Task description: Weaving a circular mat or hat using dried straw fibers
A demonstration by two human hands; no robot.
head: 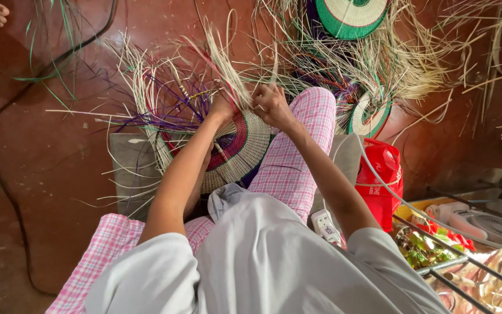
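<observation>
Both your left hand (223, 109) and right hand (271, 104) pinch pale straw strands (228, 70) above the woven basket (242, 148); keep tension even, honestly.

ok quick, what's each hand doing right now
left hand: closed, gripping pale straw strands of the round woven basket
right hand: closed, pinching the same strands

The single head camera is looking steeply down from above the person, close to the hands and knees, with the red floor (59, 174) filling the background.
</observation>
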